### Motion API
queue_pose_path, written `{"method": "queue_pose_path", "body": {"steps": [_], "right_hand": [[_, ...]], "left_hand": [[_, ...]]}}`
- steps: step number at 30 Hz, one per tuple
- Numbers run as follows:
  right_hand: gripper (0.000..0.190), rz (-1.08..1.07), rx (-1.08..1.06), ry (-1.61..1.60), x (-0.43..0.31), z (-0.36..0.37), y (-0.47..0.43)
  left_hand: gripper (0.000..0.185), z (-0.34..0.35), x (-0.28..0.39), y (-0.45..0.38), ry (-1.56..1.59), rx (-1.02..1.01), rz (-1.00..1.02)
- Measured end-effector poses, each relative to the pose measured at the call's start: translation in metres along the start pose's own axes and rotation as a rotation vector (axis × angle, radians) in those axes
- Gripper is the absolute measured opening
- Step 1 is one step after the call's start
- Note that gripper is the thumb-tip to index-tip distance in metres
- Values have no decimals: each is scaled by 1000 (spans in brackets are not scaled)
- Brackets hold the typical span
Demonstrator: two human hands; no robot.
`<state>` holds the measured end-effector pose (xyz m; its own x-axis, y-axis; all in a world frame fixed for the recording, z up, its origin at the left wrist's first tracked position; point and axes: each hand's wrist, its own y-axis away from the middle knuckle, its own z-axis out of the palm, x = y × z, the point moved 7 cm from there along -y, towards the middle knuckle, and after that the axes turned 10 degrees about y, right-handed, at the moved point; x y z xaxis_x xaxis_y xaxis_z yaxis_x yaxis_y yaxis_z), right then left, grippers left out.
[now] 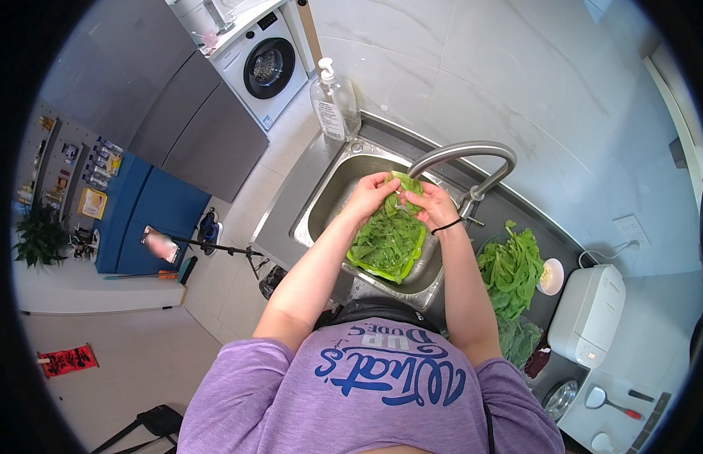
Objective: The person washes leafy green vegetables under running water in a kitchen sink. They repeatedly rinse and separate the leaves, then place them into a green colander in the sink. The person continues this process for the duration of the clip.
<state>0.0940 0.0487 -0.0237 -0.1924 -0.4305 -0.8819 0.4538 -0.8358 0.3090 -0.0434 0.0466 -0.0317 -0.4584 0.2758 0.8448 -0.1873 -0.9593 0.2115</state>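
Both of my hands hold a green leafy vegetable (pixel 407 183) over the stainless steel sink (pixel 335 177), under the end of the curved metal faucet (pixel 470 148). My left hand (pixel 369 194) pinches the leaves from one side. My right hand (pixel 436 205), with a black band at the wrist, grips them from the other side. Just below my hands, a bright green basket (pixel 412 267) full of wet leafy greens (pixel 388 241) sits in the sink. The water flow cannot be made out.
A clear pump bottle (pixel 335 110) stands at the sink's far left corner. On the right counter lie more leafy greens (pixel 510 269), a small white bowl (pixel 551 277), a white appliance (pixel 587 312) and a metal bowl (pixel 560 399). A phone (pixel 160 244) on a stand is at left.
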Motion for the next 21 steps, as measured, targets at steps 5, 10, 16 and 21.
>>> {"method": "queue_pose_path", "body": {"steps": [5, 10, 16, 21], "right_hand": [[13, 161, 55, 284, 12, -12, -1], [17, 23, 24, 352, 19, -4, -5], [20, -2, 120, 291, 17, -4, -1], [23, 9, 222, 145, 21, -18, 5]], "left_hand": [[19, -6, -3, 2, -37, 31, -7], [18, -5, -8, 8, 89, 35, -42], [18, -6, -3, 6, 1, 109, 105], [16, 11, -14, 4, 11, 61, 108]]}}
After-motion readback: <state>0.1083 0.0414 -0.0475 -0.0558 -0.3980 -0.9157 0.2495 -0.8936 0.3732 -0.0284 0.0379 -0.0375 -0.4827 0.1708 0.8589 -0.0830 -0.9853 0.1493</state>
